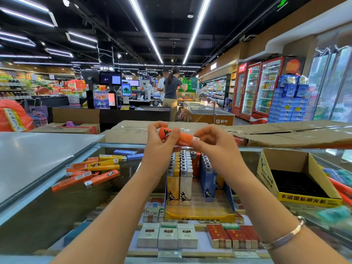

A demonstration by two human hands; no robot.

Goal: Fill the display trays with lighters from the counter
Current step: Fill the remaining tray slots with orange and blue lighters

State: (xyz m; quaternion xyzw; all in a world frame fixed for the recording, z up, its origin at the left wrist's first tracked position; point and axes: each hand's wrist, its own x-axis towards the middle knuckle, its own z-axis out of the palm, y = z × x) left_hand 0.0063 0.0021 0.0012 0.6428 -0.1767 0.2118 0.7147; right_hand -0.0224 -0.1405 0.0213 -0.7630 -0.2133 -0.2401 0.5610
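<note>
Holding one orange lighter [179, 139] crosswise above the part-filled display tray [200, 216], the left hand [162, 141] pinches its printed body while the right hand [213, 143] pinches the metal-capped end. To seat it well, I would turn it upright, cap uppermost and print facing the same way as the standing rows, then lower it straight into a free slot beside the blue ones without knocking neighbours over. More loose lighters [91, 172] lie in a heap on the glass worktop [47, 206] to the left, and an empty yellow tray [297, 180] waits on the right.
</note>
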